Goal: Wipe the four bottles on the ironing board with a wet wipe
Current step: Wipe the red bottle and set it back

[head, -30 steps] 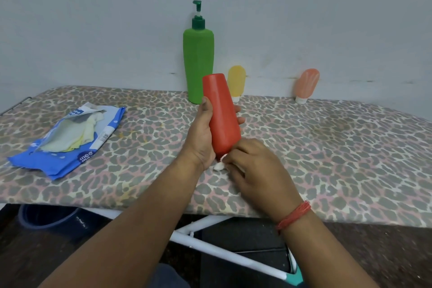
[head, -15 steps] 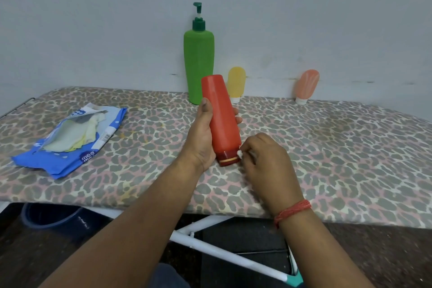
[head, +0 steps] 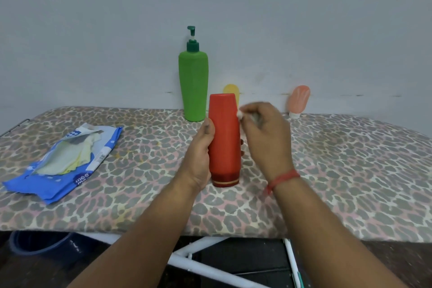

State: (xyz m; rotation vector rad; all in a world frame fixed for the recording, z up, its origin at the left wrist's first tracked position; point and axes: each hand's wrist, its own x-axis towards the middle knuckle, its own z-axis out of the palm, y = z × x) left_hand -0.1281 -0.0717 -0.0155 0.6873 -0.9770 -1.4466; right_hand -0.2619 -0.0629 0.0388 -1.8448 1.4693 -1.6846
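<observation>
Open ironing board (head: 339, 170) cover lies right of the red bottle (head: 224, 138); I see clear passage there. Behind it stand the green pump bottle (head: 193, 84), yellow bottle (head: 232, 92) and peach bottle (head: 299, 100); left, the wipes packet (head: 63, 166).

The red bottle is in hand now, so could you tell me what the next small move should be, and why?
Probably draw the wet wipe down the side of the red bottle. The right hand pinches the wipe near the bottle's upper right edge, while the left hand grips the bottle, cap end down on the ironing board; the side below looks open to a downward stroke.
</observation>
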